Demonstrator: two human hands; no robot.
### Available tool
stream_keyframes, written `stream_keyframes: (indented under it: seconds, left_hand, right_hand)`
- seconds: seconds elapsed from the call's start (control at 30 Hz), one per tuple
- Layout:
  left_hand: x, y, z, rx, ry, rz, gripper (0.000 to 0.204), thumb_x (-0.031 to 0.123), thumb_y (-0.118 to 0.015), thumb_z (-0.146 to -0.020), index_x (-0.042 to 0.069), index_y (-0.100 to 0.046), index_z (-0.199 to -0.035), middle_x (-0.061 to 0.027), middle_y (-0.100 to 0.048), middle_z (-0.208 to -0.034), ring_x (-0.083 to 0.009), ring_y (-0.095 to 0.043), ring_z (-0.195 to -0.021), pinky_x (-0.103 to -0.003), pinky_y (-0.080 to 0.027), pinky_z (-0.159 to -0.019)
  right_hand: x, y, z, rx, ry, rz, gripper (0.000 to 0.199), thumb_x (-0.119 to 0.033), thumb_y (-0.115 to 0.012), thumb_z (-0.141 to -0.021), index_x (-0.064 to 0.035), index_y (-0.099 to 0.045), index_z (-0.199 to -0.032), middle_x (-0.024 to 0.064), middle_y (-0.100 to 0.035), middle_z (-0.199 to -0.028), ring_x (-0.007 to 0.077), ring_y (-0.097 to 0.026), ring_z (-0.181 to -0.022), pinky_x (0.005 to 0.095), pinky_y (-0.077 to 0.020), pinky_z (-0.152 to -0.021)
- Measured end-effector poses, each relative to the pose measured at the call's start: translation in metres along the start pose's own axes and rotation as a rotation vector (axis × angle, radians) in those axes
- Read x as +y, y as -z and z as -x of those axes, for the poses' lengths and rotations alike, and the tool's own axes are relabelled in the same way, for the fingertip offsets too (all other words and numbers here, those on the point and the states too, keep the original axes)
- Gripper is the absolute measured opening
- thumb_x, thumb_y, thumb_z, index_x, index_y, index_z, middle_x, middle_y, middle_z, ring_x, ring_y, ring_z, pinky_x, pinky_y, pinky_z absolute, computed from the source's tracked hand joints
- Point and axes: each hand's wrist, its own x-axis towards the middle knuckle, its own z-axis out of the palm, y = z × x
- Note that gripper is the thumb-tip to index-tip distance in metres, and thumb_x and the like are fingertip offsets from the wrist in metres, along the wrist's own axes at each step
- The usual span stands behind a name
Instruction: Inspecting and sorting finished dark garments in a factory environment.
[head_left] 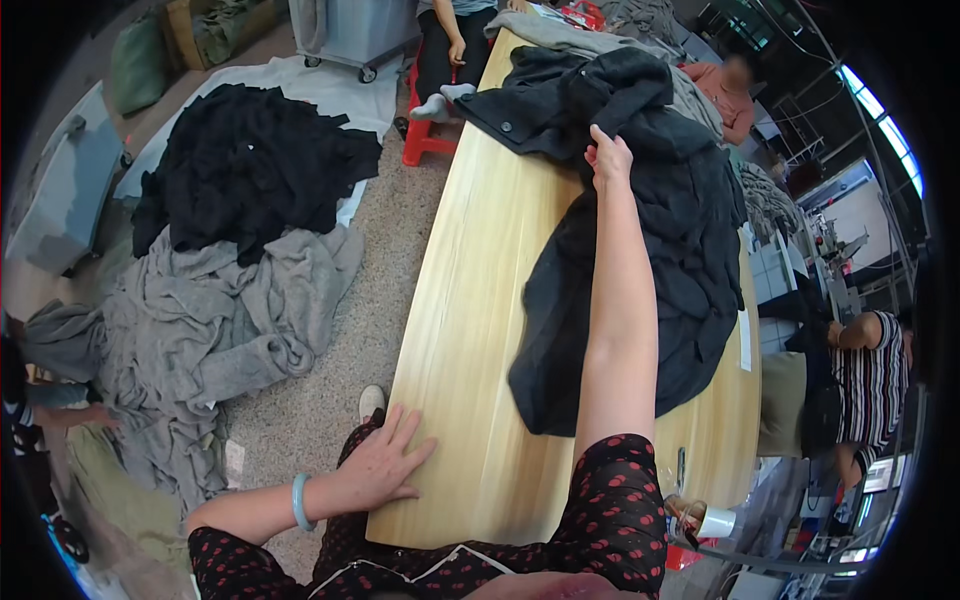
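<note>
A black buttoned coat [690, 250] lies bunched across the right and far parts of a pale wooden table [450, 330]. One flap with a round button reaches toward the table's left edge. My right arm is stretched far forward over the coat. My right hand [611, 160] is closed on its black cloth, with the thumb sticking up and the curled fingers partly hidden. My left hand [385, 462], below a pale bangle [302, 502], rests on the table's near left edge. Its fingers are spread and it holds nothing.
Left on the floor are a black garment pile [250, 170] and a grey one [240, 310]. A person sits by a red stool [424, 145] near a wheeled bin [365, 32]. Grey garments [698, 100] lie beyond the coat. A white cup [716, 522] stands at the near right.
</note>
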Motion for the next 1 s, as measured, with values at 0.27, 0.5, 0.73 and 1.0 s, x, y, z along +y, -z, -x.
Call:
stream_keyframes:
  seconds: [0.27, 0.5, 0.73, 1.0]
  left_hand:
    - [0.016, -0.005, 0.011, 0.023, 0.044, 0.038, 0.075, 0.037, -0.070, -0.065, 0.004, -0.038, -0.124, -0.0311, -0.021, -0.132, -0.0486, -0.017, -0.124, -0.046, -0.036, -0.095]
    - [0.027, -0.021, 0.014, 0.168, 0.075, 0.010, 0.063, 0.027, -0.069, -0.068, 0.004, -0.042, -0.119, -0.0224, -0.033, -0.125, -0.0404, -0.032, -0.118, -0.041, -0.037, -0.093]
    - [0.082, -0.021, 0.027, 0.513, 0.055, 0.373, 0.041, 0.018, -0.063, -0.075, 0.000, -0.049, -0.109, -0.0170, -0.051, -0.106, -0.0325, -0.051, -0.100, -0.036, -0.041, -0.085]
    - [0.094, -0.031, 0.039, 0.432, 0.078, 0.353, 0.035, 0.021, -0.059, -0.078, 0.000, -0.052, -0.105, -0.0185, -0.052, -0.104, -0.0328, -0.051, -0.100, -0.037, -0.041, -0.086]
  right_hand:
    - [-0.064, 0.093, 0.142, 0.003, 0.463, 0.439, 0.015, -0.021, -0.062, -0.077, -0.0065, -0.057, -0.076, -0.0053, -0.046, -0.058, 0.0042, -0.038, -0.044, 0.0203, -0.0312, -0.040]
    - [-0.151, 0.158, 0.336, -0.220, 0.422, 0.385, 0.012, -0.012, -0.060, -0.079, -0.0047, -0.060, -0.089, -0.0073, -0.048, -0.063, 0.0000, -0.037, -0.051, 0.0164, -0.0272, -0.046]
    - [-0.132, 0.233, 0.486, -0.361, 0.369, 0.661, 0.020, 0.001, -0.053, -0.076, -0.0007, -0.060, -0.094, 0.0015, -0.059, -0.080, 0.0079, -0.052, -0.075, 0.0203, -0.0414, -0.068]
    - [-0.122, 0.272, 0.551, -0.283, 0.178, 0.610, 0.023, 0.001, -0.054, -0.077, 0.0006, -0.057, -0.100, 0.0046, -0.059, -0.091, 0.0103, -0.054, -0.085, 0.0222, -0.0421, -0.075]
